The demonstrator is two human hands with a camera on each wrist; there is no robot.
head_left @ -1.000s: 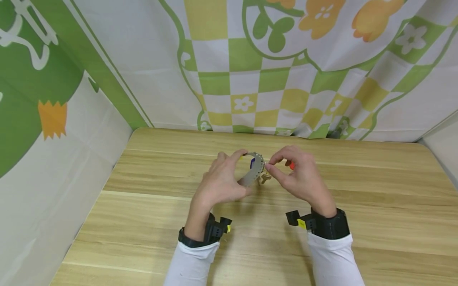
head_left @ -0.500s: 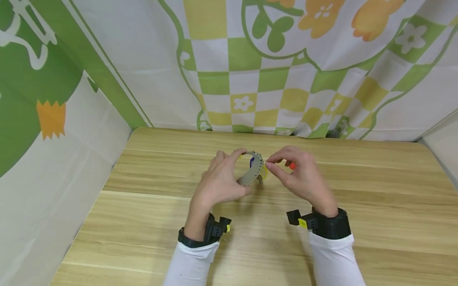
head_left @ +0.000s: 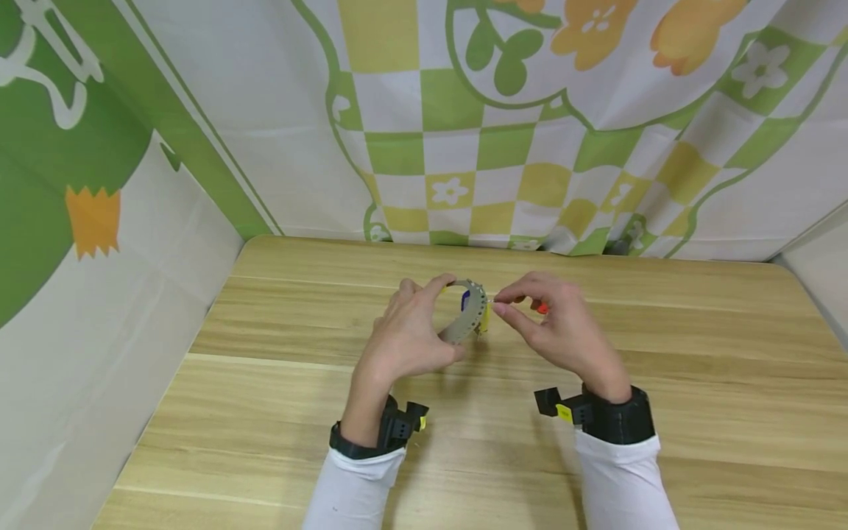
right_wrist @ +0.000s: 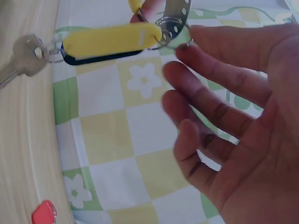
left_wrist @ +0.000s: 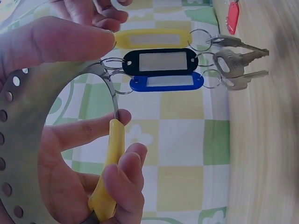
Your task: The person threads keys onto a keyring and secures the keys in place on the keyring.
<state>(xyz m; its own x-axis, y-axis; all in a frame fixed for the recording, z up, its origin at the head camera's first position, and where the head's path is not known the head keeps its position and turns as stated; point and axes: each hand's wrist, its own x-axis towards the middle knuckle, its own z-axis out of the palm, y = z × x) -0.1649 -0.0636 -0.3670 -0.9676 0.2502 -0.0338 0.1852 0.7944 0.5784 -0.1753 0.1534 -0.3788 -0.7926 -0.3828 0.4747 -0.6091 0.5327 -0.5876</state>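
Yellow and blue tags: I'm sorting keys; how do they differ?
In the left wrist view, the yellow tag sits above the dark tag, the blue tag below. In the head view, the yellow tag shows outside the metal loop, the blue tag through it. Both have labels and keys.

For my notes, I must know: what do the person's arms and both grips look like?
The person wears white fabric sleeves and black wristbands, each with a boxy black mount and a small yellow label. The left grip and right grip wear no gloves.
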